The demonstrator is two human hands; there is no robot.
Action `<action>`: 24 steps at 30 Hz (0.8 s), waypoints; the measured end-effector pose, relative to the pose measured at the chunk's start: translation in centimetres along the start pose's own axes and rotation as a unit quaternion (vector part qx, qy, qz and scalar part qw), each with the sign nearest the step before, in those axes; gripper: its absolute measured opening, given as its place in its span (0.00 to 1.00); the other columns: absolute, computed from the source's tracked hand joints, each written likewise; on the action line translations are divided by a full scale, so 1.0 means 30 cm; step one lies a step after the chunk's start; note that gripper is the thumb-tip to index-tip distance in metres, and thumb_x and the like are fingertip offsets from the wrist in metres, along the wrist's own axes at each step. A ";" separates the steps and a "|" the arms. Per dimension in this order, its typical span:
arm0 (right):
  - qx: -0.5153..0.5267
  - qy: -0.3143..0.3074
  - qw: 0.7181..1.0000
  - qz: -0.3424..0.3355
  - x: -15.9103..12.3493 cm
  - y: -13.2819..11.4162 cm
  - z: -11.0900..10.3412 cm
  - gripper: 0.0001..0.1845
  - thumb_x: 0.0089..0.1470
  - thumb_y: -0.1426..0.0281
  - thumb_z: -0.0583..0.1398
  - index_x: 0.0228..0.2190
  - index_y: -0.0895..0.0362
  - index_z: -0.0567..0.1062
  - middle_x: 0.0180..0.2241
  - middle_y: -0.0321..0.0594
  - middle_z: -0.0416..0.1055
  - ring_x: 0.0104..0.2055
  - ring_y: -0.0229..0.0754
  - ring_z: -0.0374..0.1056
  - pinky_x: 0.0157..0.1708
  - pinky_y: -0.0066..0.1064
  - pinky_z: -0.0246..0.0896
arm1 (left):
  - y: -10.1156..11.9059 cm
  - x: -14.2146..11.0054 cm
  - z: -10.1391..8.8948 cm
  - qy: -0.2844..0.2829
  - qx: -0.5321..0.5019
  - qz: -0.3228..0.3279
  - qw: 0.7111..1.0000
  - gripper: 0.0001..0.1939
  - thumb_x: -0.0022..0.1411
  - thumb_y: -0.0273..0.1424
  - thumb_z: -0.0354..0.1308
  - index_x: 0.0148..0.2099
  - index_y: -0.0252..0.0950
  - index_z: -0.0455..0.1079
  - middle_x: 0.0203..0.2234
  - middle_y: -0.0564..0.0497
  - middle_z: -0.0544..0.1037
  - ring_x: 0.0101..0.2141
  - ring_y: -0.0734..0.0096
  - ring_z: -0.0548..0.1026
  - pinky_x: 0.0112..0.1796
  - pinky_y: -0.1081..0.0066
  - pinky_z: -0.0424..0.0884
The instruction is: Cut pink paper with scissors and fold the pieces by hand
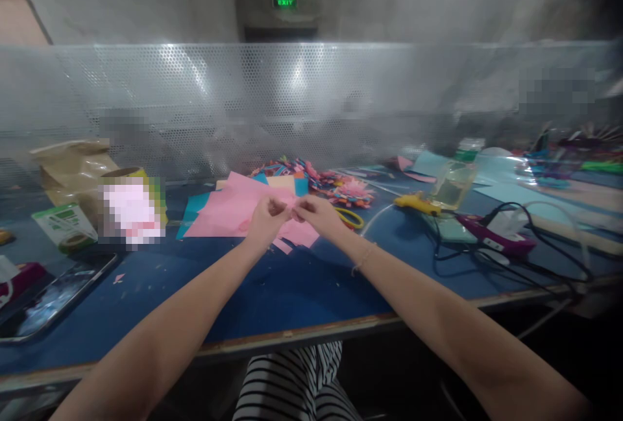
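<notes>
Both hands meet over the pink paper, fingertips nearly together. Left hand (pixel 269 216): thumb and fingers drawn into a pinch. Right hand (pixel 316 215): likewise pinched, facing the left. We cannot tell what, if anything, sits between the fingertips; too small and blurred.

Pink paper (pixel 221 213): irregular sheets on the blue surface (pixel 302 291), beneath and left of the left hand, with cut strips (pixel 283 246) just below the hands. We note teal paper (pixel 192 208) showing from under its left side.

Beyond the hands, a heap of multicoloured fringed pieces (pixel 350 189). Right of the right hand, near it, yellow-handled scissors (pixel 357 218), partly hidden; farther right, a yellow glue gun (pixel 417 204), a clear container (pixel 453 184) and a purple tissue box (pixel 501 239) among dark cables (pixel 440 249).

Well left of the left hand we log a phone (pixel 61 298), a green-and-white box (pixel 68 228) and, behind that, a brown paper bag (pixel 73 168).
</notes>
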State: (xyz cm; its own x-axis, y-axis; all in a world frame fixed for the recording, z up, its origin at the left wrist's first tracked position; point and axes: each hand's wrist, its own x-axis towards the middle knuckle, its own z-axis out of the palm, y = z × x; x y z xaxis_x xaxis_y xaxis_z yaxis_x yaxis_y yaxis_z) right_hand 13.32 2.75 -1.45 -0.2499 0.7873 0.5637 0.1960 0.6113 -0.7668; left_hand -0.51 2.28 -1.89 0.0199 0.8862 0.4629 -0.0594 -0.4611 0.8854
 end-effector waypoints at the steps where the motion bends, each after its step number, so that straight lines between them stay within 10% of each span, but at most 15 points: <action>1: 0.006 0.004 1.000 0.004 0.001 0.001 0.000 0.06 0.43 0.69 0.54 0.23 0.60 0.66 0.17 0.33 0.62 0.20 0.31 0.59 0.23 0.26 0.57 | 0.001 0.001 0.001 0.001 -0.015 -0.020 1.000 0.15 0.38 0.32 0.61 0.29 0.33 0.61 0.21 0.54 0.70 0.23 0.77 0.70 0.28 0.71 0.68; 10: 0.102 0.020 0.994 0.043 0.007 0.007 -0.003 0.09 0.39 0.67 0.57 0.26 0.59 0.68 0.21 0.32 0.63 0.24 0.31 0.62 0.28 0.29 0.64 | 0.028 -0.002 0.014 -0.027 -0.121 -0.138 0.983 0.11 0.40 0.31 0.61 0.26 0.30 0.64 0.17 0.55 0.69 0.19 0.81 0.69 0.27 0.76 0.66; 24: 0.106 0.039 0.992 0.064 0.008 0.014 -0.008 0.08 0.38 0.69 0.58 0.26 0.58 0.69 0.21 0.31 0.63 0.24 0.31 0.62 0.26 0.26 0.64 | 0.031 -0.006 0.013 -0.031 -0.160 -0.154 0.975 0.12 0.38 0.28 0.63 0.27 0.30 0.64 0.19 0.51 0.73 0.22 0.75 0.72 0.30 0.71 0.69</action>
State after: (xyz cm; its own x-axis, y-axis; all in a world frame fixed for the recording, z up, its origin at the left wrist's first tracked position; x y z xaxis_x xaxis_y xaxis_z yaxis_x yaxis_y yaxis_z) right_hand 13.56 3.21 -1.57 -0.1596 0.8658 0.4742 0.0145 0.4824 -0.8758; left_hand -0.19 1.66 -1.14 0.1459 0.9711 0.1888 -0.3489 -0.1281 0.9284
